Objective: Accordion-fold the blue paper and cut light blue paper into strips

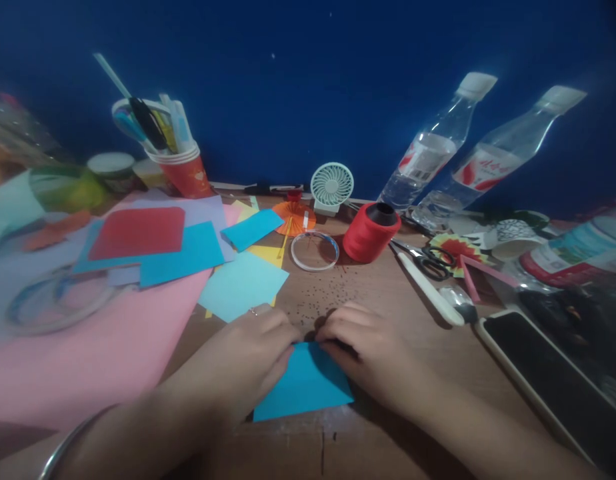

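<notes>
A blue sheet of paper [303, 387] lies on the wooden table right in front of me. My left hand [255, 343] grips its far edge from the left, fingers bent and closed, a ring on one finger. From the right, my right hand [361, 340] pinches the same far edge, its fingertips curled over the paper. The two hands are a short gap apart, and the fingertips are partly hidden. Just beyond them, small dark specks [323, 293] are scattered on the table. A light blue sheet [245, 283] lies beyond my left hand.
Behind stand a red thread spool [365, 237], a tape roll [315, 252], a small fan [332, 185] and an orange paper fan [298, 217]. Scissors [431, 260], a white-handled cutter [431, 290], a phone [543, 373] and bottles [423, 157] are rightward. Pink paper [113, 360] and a pen cup [188, 175] are leftward.
</notes>
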Available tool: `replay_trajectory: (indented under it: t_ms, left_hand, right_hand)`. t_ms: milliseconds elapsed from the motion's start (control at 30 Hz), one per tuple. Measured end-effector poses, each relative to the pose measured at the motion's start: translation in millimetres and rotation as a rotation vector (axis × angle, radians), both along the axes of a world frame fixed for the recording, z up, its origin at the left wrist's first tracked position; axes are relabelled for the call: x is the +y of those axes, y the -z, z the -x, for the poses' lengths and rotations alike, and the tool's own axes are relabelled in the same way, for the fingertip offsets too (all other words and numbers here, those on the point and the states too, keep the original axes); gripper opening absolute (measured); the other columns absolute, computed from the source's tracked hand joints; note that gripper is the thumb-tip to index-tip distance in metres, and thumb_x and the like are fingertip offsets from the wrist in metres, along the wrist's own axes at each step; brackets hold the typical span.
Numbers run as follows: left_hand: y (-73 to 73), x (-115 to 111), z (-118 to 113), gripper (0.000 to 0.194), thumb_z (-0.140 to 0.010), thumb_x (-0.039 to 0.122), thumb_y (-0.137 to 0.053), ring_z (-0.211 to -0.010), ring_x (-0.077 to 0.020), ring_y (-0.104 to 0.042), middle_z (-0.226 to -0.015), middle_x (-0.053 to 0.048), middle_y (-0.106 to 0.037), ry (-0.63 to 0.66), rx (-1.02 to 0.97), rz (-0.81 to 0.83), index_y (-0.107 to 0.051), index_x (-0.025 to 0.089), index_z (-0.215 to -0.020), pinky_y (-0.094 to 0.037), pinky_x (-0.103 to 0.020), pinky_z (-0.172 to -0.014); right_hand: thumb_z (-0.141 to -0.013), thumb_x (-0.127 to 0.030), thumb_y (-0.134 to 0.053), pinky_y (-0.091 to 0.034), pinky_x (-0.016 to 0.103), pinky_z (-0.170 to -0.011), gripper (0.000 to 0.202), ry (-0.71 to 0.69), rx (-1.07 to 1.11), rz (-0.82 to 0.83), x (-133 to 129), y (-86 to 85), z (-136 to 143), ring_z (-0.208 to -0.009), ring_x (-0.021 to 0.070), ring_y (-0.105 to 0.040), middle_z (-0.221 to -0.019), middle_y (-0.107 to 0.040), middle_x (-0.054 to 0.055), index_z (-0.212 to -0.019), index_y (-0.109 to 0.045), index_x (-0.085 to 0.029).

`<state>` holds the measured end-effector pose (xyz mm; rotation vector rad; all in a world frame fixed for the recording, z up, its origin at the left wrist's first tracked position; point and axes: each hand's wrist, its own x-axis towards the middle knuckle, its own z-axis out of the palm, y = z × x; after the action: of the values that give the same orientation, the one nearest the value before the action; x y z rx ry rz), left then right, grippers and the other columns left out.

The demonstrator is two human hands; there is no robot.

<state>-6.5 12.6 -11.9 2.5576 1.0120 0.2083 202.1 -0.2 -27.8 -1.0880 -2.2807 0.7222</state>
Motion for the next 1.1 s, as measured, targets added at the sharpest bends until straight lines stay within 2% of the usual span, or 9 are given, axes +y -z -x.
replay_trajectory:
  t_ms: [133,267,400,600,767,867,1000,1100]
  left_hand:
    - [-0.1,-2,1,0.025,-0.081,0.007,-0.041,-0.078,-0.0174,-0.055,-0.083,-0.002,-0.06,-0.022,0.0,-0.036,-0.061,0.02,-0.09,-0.044,-0.029,-0.07]
    - [-3.6,-4,1,0.033,-0.074,0.002,-0.039,-0.071,-0.0168,-0.054,-0.078,-0.003,-0.059,0.072,0.041,-0.119,-0.061,0.019,-0.092,-0.043,-0.028,-0.064]
    - [-4.1,-6,0,0.03,-0.073,0.002,-0.037,-0.066,-0.0188,-0.052,-0.075,-0.006,-0.058,0.113,0.146,-0.231,-0.061,0.014,-0.084,-0.042,-0.03,-0.058]
    - [7.4,-11,2,0.032,-0.078,-0.001,-0.033,-0.065,-0.0192,-0.053,-0.073,-0.006,-0.058,0.15,0.175,-0.363,-0.06,0.015,-0.082,-0.042,-0.028,-0.055]
    - [15.9,-17,5,0.024,-0.079,0.004,-0.038,-0.067,-0.0206,-0.051,-0.072,-0.005,-0.055,0.157,0.149,-0.518,-0.059,0.017,-0.079,-0.04,-0.03,-0.054]
    - [15.2,-22,5,0.026,-0.081,0.004,-0.037,-0.068,-0.0195,-0.051,-0.071,-0.005,-0.055,0.119,0.149,-0.511,-0.06,0.017,-0.079,-0.042,-0.029,-0.056]
    - [14.6,-26,6,0.028,-0.086,0.007,-0.036,-0.075,-0.0185,-0.054,-0.077,-0.004,-0.057,0.021,0.069,-0.411,-0.062,0.018,-0.088,-0.046,-0.029,-0.065]
    - [15.7,-25,7,0.028,-0.086,0.007,-0.037,-0.072,-0.0182,-0.053,-0.074,-0.004,-0.056,0.038,0.056,-0.405,-0.063,0.017,-0.087,-0.045,-0.03,-0.066]
  right_hand:
    - [-0.088,-0.016,-0.049,-0.044,0.03,-0.071,0.013,-0.027,-0.031,-0.017,2,-1.3,-2,-0.08,0.0174,-0.052,-0.082,-0.061,0.005,-0.085,-0.062,-0.017]
    - [-0.089,-0.014,-0.045,-0.044,0.03,-0.07,0.017,-0.079,-0.064,-0.063,4,-3.4,-5,-0.08,0.0174,-0.052,-0.082,-0.061,0.005,-0.086,-0.062,-0.017]
    - [-0.09,-0.013,-0.04,-0.044,0.032,-0.072,0.022,-0.127,-0.115,-0.163,2,-3.5,-7,-0.082,0.0187,-0.051,-0.082,-0.061,0.007,-0.089,-0.062,-0.016]
    - [-0.091,-0.011,-0.04,-0.043,0.033,-0.066,0.023,-0.201,-0.334,-0.278,-2,-8.8,-6,-0.078,0.0198,-0.048,-0.079,-0.059,0.008,-0.088,-0.063,-0.013]
    - [-0.09,-0.011,-0.042,-0.043,0.034,-0.066,0.022,-0.208,-0.373,-0.322,-5,-11.3,-5,-0.077,0.02,-0.047,-0.08,-0.059,0.008,-0.09,-0.063,-0.012]
    - [-0.09,-0.011,-0.042,-0.043,0.033,-0.066,0.021,-0.205,-0.37,-0.311,-6,-10.5,-5,-0.077,0.02,-0.047,-0.081,-0.059,0.008,-0.093,-0.063,-0.012]
    - [-0.09,-0.011,-0.042,-0.044,0.033,-0.068,0.023,-0.206,-0.339,-0.262,-3,-7.8,-8,-0.078,0.0193,-0.048,-0.081,-0.06,0.007,-0.094,-0.064,-0.014]
    - [-0.09,-0.013,-0.044,-0.046,0.032,-0.069,0.022,-0.219,-0.287,-0.21,3,-6.0,-14,-0.08,0.0185,-0.05,-0.083,-0.061,0.006,-0.098,-0.064,-0.016]
